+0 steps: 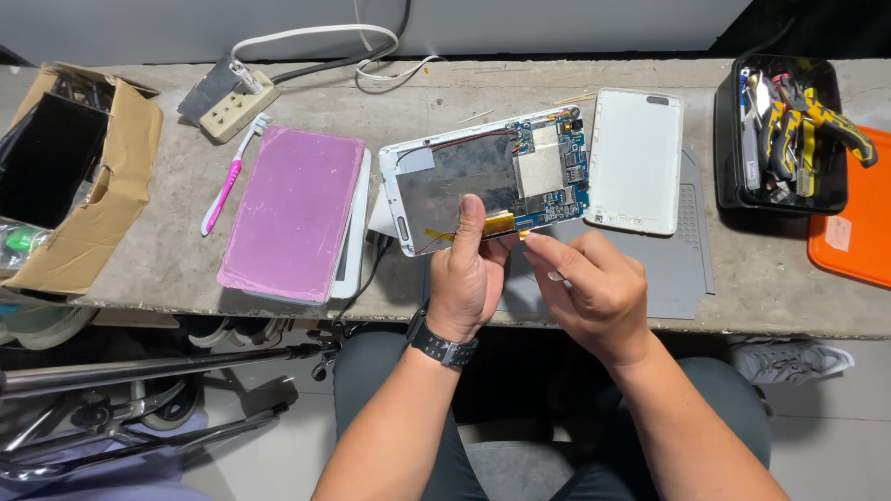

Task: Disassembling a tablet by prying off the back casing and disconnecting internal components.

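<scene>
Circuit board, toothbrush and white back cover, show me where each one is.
circuit board [555, 176], head view, on its metal shield
toothbrush [227, 178], head view, on its pink handle
back cover [636, 160], head view, middle of its white panel
</scene>
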